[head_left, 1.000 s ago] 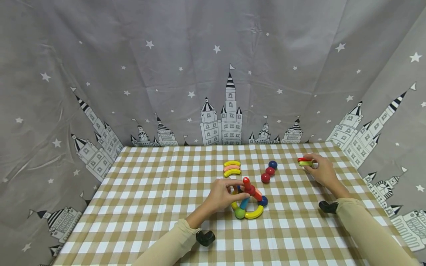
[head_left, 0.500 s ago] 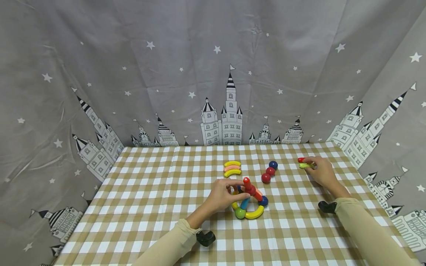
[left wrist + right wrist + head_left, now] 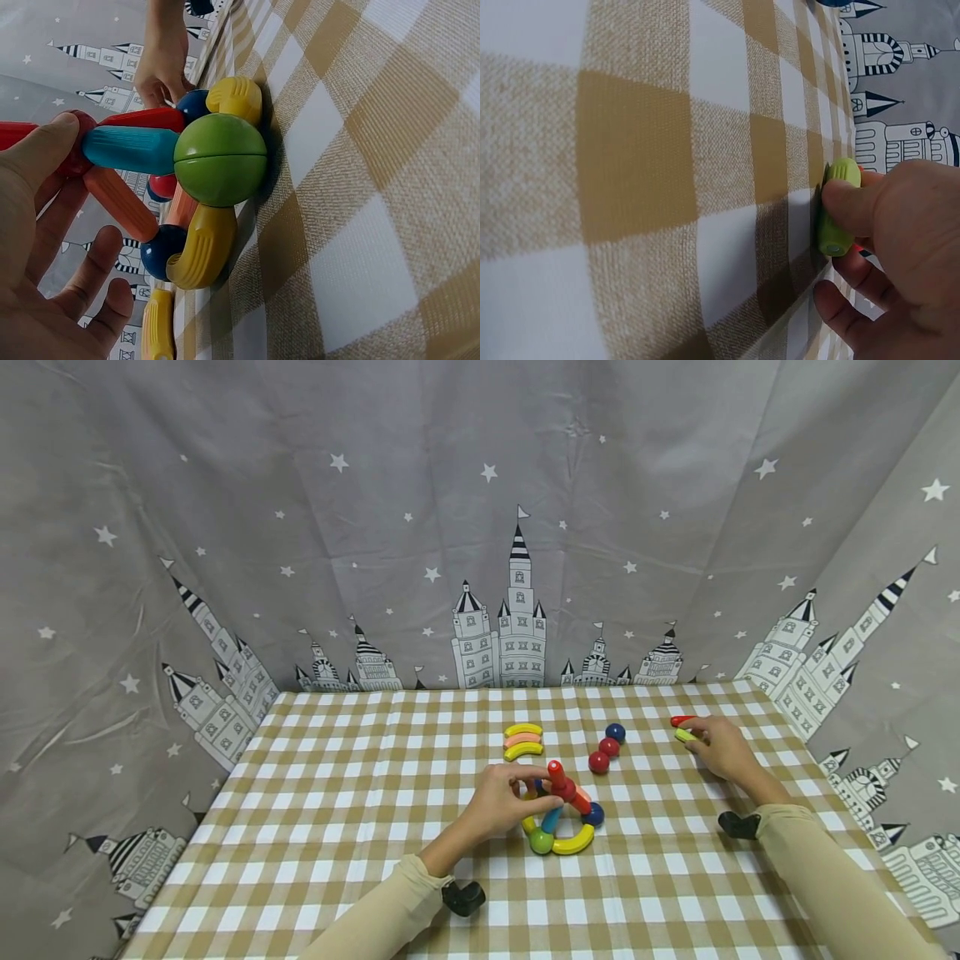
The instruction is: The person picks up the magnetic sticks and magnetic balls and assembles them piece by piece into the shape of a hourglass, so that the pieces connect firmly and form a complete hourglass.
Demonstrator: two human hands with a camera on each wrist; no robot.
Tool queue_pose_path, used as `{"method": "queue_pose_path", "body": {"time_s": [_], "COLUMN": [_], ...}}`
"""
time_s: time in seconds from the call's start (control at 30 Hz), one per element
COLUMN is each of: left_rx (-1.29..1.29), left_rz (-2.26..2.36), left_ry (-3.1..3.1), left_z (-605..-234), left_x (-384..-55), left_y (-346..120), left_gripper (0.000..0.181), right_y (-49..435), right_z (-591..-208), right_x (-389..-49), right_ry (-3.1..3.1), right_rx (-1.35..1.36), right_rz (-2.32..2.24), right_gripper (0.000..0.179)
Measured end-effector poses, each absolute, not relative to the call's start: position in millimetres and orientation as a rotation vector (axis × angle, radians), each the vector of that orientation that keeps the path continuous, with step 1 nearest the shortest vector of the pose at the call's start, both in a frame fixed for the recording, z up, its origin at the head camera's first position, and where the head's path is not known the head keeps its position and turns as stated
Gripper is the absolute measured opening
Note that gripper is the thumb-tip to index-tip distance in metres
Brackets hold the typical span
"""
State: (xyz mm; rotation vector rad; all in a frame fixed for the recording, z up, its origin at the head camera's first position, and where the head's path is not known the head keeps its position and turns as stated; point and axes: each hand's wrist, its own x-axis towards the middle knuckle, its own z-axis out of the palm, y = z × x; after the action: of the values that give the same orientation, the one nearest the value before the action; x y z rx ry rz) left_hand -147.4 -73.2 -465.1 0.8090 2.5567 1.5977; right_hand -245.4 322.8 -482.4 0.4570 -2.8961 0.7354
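With thumb and fingers, my left hand [image 3: 501, 797] pinches the red ball [image 3: 79, 141] at the top of a toy frame of rods and balls. From that ball a red rod [image 3: 556, 772] sticks up. A teal rod [image 3: 131, 148], an orange rod [image 3: 118, 201] and another red rod slope down to a base ring with a green ball [image 3: 220, 159], blue balls [image 3: 162, 251] and curved yellow pieces [image 3: 573, 840]. At the right, my right hand [image 3: 723, 750] pinches a lime-green rod [image 3: 832, 229] close over the cloth. Just behind it lies a red rod [image 3: 681, 721], partly hidden by the fingers.
Two curved yellow pieces [image 3: 523, 749] with a curved orange piece [image 3: 522, 738] between them lie behind the frame. Between the frame and my right hand, a blue ball [image 3: 615, 732] and two red balls [image 3: 598, 762] form a row. A checked cloth [image 3: 315, 810] covers the table; a grey curtain [image 3: 420, 527] hangs behind.
The lime-green rod has come apart from the red rod and turned slightly towards me in my right hand. The left hand and the frame stay in place.
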Motion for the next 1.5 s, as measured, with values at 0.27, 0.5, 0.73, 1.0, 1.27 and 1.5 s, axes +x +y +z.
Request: {"method": "queue_pose_path", "body": {"time_s": [0.27, 0.5, 0.73, 1.0, 1.27, 1.5], "left_rx": [0.793, 0.783, 0.761, 0.744, 0.773, 0.758], "left_rz": [1.595, 1.608, 1.625, 1.616, 1.620, 1.611], "left_ry": [2.565, 2.570, 2.552, 2.551, 2.548, 2.547], "left_z": [-465.6, -464.6, -464.6, -466.6, -467.4, -466.4], "left_x": [-146.9, -146.0, -146.6, -146.7, -148.0, -147.4], "left_y": [-72.2, -72.0, -72.6, -71.9, -73.1, -72.6], "left_gripper": [0.029, 0.030, 0.030, 0.029, 0.028, 0.030], "right_y": [322.3, 316.3, 300.1, 279.7, 254.6, 230.7], "right_z": [-477.0, -462.0, -444.2, -427.9, -414.0, -407.3], "right_x": [-240.9, -226.1, -211.9, -197.2, -185.0, -173.9], "right_ry": [-2.911, -2.845, -2.744, -2.623, -2.639, -2.645], "right_rx": [0.470, 0.550, 0.617, 0.690, 0.676, 0.692], "right_rz": [0.741, 0.880, 1.097, 1.290, 1.432, 1.534], "right_gripper": [0.030, 0.029, 0.026, 0.027, 0.027, 0.027]}}
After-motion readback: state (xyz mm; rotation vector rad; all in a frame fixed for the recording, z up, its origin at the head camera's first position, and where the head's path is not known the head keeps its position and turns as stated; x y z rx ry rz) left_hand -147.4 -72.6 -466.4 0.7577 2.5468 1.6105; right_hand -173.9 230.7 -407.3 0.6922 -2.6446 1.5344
